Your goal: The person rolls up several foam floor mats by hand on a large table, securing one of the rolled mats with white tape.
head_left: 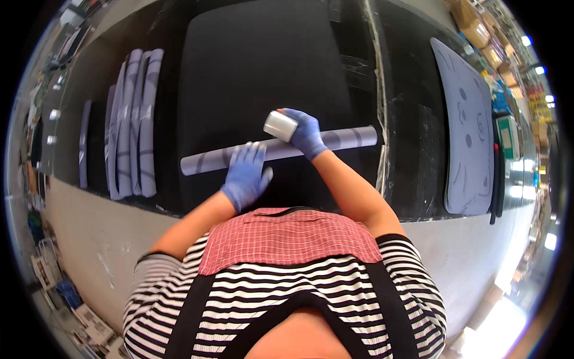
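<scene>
A grey-purple mat with dark markings is rolled into a long tube and lies crosswise on a black mat. My left hand, in a blue glove with pale fingertips, rests its outstretched fingers on the roll left of its middle. Gloved the same way, my right hand grips a roll of clear tape just above the rolled mat. Whether a strip of tape runs from it to the mat I cannot tell.
Several rolled mats lie side by side on the left, with a thinner roll beyond them. At the right a flat grey mat with a cartoon face lies on the black table. A pale seam crosses the tabletop.
</scene>
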Motion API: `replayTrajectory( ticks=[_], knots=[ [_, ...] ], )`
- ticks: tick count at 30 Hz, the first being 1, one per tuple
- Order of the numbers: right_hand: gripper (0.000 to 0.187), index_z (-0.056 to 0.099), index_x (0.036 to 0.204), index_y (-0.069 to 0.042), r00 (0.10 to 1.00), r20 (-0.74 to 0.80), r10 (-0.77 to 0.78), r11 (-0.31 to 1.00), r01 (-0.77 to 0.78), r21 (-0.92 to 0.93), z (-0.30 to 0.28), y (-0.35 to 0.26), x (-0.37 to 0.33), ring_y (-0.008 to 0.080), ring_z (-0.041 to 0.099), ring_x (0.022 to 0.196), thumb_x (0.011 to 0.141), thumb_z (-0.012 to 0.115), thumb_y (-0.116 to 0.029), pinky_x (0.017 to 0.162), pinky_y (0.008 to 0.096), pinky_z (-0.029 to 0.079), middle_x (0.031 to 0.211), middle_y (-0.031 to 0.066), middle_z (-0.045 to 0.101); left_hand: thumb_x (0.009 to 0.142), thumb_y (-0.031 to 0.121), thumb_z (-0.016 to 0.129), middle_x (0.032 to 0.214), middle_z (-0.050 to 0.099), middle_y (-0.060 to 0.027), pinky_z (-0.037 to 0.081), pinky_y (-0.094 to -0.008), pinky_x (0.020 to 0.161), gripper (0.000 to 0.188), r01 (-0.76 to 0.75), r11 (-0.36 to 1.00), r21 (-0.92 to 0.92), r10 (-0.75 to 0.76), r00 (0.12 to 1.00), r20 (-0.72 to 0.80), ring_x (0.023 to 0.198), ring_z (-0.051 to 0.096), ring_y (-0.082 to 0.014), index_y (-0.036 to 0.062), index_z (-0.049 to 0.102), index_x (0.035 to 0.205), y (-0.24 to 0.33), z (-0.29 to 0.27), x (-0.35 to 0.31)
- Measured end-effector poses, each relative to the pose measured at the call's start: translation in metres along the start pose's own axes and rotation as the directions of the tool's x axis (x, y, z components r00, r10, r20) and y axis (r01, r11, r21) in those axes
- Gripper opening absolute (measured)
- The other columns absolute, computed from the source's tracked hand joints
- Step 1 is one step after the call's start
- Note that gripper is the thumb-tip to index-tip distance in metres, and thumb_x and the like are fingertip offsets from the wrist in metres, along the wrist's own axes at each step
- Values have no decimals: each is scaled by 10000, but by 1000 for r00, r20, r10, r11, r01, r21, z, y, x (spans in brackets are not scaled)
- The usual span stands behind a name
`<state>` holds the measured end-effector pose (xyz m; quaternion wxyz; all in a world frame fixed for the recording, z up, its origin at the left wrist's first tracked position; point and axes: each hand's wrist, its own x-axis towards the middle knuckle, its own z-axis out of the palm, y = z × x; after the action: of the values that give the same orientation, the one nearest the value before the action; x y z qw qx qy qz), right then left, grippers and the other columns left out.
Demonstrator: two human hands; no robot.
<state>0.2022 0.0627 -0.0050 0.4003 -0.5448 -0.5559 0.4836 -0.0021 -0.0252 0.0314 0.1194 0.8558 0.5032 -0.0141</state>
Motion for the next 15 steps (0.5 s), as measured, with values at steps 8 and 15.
replayTrajectory(
  ticks=[8,15],
  knots=[
    [348,627,1278,3,853,420,311,315,-509,801,8,-11,9,279,690,974,1007,598,-214,899,428,581,1132,152,659,657,600,840,1580,349,-167,183,-565,1220,1175,105,975,198,-72,983,-168,1506,276,-332,77,291,1555,-63,14,103],
    [326,688,1254,-139,896,142,-421,839,444,-314,3,10,117,167,716,1015,928,694,-124,906,320,584,1121,31,737,713,538,842,1536,411,-176,231,-521,1215,1024,46,993,110,-26,983,-183,1456,368,-318,87,385,1510,-111,10,151]
  ],
)
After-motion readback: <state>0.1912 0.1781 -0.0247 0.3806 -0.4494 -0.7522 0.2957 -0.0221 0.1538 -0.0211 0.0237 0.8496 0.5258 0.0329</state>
